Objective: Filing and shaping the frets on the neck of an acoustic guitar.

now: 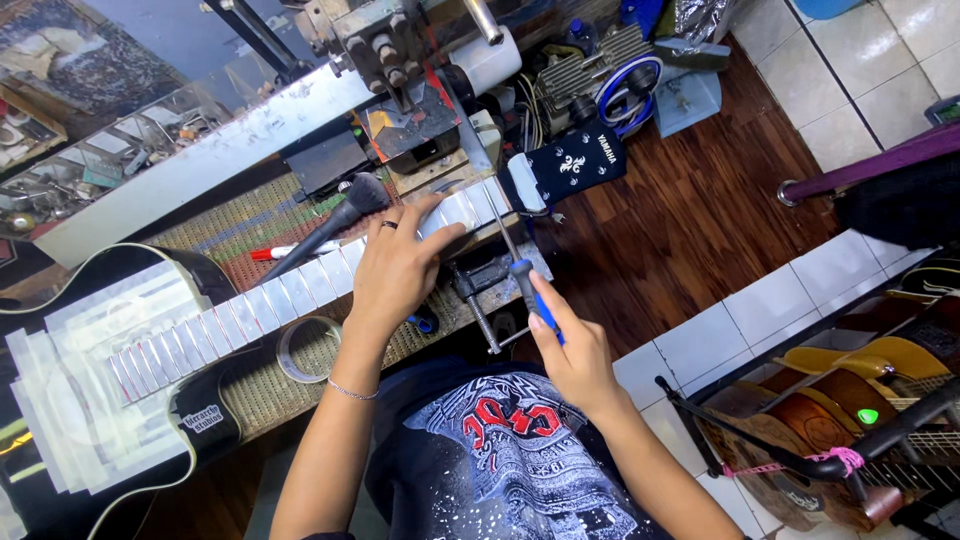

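Looking down from the head camera, your left hand lies flat with fingers spread over the guitar neck, pressing on its taped fretboard rather than closing round it; the neck runs under your palm, from the black guitar body on the far left to the black headstock just beyond your fingertips; your right hand is closed tight on the blue-handled screwdriver, its shaft rising from your fist toward the neck's headstock end, the tip hidden at the neck's edge; a roll of clear tape sits just below your left wrist; a brush and a red marker lie just beyond that hand
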